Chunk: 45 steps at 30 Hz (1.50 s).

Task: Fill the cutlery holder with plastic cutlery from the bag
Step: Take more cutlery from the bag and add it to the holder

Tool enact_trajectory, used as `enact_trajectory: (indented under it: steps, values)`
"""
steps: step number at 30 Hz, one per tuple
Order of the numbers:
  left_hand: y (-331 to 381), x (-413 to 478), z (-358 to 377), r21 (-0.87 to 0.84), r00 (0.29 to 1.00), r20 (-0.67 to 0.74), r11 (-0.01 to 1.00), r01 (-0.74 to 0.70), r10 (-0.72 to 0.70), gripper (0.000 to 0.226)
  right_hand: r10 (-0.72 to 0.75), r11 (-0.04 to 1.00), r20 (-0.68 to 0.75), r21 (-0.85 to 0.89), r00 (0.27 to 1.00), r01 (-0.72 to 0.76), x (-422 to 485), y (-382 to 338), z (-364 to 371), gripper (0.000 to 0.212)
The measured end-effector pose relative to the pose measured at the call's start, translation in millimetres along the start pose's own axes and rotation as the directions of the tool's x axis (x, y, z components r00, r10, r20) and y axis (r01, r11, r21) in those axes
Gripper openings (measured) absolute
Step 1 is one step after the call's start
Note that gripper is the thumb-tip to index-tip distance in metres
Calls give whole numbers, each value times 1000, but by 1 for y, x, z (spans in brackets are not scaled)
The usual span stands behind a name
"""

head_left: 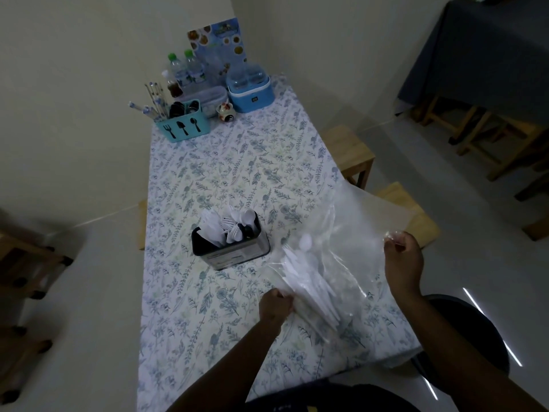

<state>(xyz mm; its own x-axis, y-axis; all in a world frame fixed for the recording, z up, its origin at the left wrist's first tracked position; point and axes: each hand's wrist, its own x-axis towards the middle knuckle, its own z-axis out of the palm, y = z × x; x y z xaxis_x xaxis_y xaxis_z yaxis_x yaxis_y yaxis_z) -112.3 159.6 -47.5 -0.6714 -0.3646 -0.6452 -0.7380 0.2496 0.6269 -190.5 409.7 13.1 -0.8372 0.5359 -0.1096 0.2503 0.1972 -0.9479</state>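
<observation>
while both grips are clamped on the bag, it lies over the near right part of the surface, its far side lifted past the right edge. bag is thin, clear, crinkly film. inside it is the plastic cutlery: white, slim, handles bunched toward the near edge, one round spoon bowl showing at the far end.

left grip: fingers curled into a fist on the bag's near left corner, right at the handle ends. right grip: fingers pinch the film's raised edge, out by the right edge. the cutlery bundle lies between the two grips, closer to the left one.

cutlery holder: rectangular, dark inside, shiny metal-looking wall. it stands upright mid-surface, just left of the bag, already part filled with white pieces. label on its near wall too small to read.

surface cover is a blue-green leaf print. at the far end: a teal caddy with black fork, trowel-like and spoon icons, green-capped bottles, a blue lidded box whose small dark tag is unreadable, and a printed menu card with blurred text. wooden stools beside the right edge.
</observation>
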Motion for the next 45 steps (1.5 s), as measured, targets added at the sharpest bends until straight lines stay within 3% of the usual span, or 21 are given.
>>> enact_trajectory:
  steps: [2, 6, 10, 15, 18, 21, 24, 27, 33, 35, 39, 45]
  values:
    - [-1, -1, 1, -1, 1000, -11, 1000, -1, 1, 11, 41, 997, -38, -67, 998, -43, 6, 13, -1, 13]
    - [-1, -1, 1, -45, 1000, -26, 999, 8, -9, 15, 41, 972, -18, -230, 999, -44, 5, 34, -3, 37]
    - [-1, -3, 0, -110, 999, -16, 994, 26, -28, 12, 23, 945, 74, -327, 997, 2, -21, 44, 3, 52]
    - [-1, -6, 0, -157, 999, 9, 987, 37, -36, 10, -76, 921, 258, -352, 963, 167, -50, 51, 17, 48]
    - [-3, -6, 0, -160, 999, 33, 986, 47, -43, 6, -149, 865, 444, -374, 883, 334, -69, 53, 28, 38]
    - [-6, -4, 1, -107, 999, 37, 994, 22, -19, 9, -89, 755, 694, -421, 715, 503, -87, 57, 38, 32]
    - [-8, -3, 1, -120, 999, 35, 992, 32, -28, 13, -64, 599, 805, -442, 590, 668, -103, 63, 49, 32]
    - [-8, -3, 2, -198, 998, 44, 978, 58, -50, 14, -63, 463, 844, -449, 533, 764, -106, 64, 57, 19]
    - [-9, -4, -2, -376, 992, 110, 921, 104, -67, 10, -31, 334, 881, -436, 473, 835, -101, 63, 62, 12]
    - [-8, -4, -4, -407, 990, 123, 906, 116, -71, 13, -42, 388, 896, -393, 442, 833, -105, 62, 63, 9]
    - [-4, -2, -5, -452, 981, 168, 877, 162, -95, 14, -42, 555, 869, -390, 493, 735, -106, 67, 61, 16]
    - [-1, 1, -8, -481, 978, 170, 857, 187, -119, 27, -5, 626, 883, -364, 470, 689, -103, 62, 60, 25]
